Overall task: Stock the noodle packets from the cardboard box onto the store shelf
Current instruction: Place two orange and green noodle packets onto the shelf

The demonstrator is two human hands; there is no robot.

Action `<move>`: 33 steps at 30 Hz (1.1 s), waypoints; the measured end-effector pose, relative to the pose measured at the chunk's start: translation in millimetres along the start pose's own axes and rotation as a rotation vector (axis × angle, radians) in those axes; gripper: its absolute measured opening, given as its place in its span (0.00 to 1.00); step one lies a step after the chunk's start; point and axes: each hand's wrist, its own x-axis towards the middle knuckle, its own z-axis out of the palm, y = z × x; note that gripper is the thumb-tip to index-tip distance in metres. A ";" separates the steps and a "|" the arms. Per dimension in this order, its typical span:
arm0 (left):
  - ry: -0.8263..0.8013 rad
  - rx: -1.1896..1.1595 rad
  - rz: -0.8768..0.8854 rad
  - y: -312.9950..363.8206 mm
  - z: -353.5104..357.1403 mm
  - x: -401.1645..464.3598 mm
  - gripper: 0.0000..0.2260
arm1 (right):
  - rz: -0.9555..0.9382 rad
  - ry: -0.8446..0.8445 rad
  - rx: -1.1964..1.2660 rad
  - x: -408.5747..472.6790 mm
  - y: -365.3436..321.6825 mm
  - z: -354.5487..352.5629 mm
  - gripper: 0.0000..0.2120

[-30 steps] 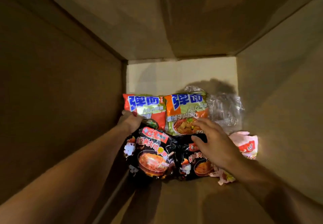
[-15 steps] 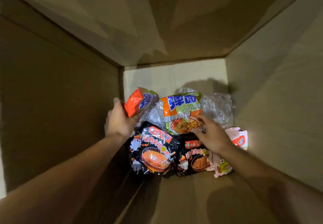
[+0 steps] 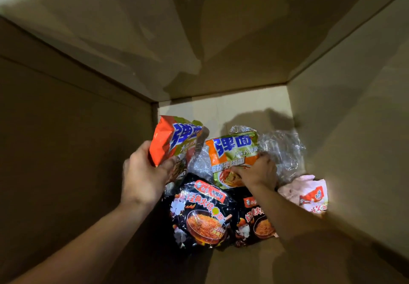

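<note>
Deep brown cardboard box (image 3: 66, 150), both arms reaching in. Left hand (image 3: 143, 173), its grip closed round a red-orange noodle packet w/ blue lettering (image 3: 174, 142), lifted off the box floor & tilted. Below lie two black foil noodle packets (image 3: 199, 212) side by side. Right hand (image 3: 257, 171) pinches the lower edge of an orange-and-green noodle packet (image 3: 232, 155), lying on crumpled clear plastic wrap (image 3: 281, 148). Far right, a pink packet (image 3: 307, 193) against the box wall.

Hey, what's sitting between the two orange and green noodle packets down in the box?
In the head view, crumpled clear plastic wrap shows between the lifted orange and green packet and the flat orange and green packet.
</note>
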 end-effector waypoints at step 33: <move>-0.015 -0.207 0.358 304.9 -319.9 -214.8 0.10 | -0.440 0.222 0.634 -395.7 -100.8 -448.5 0.13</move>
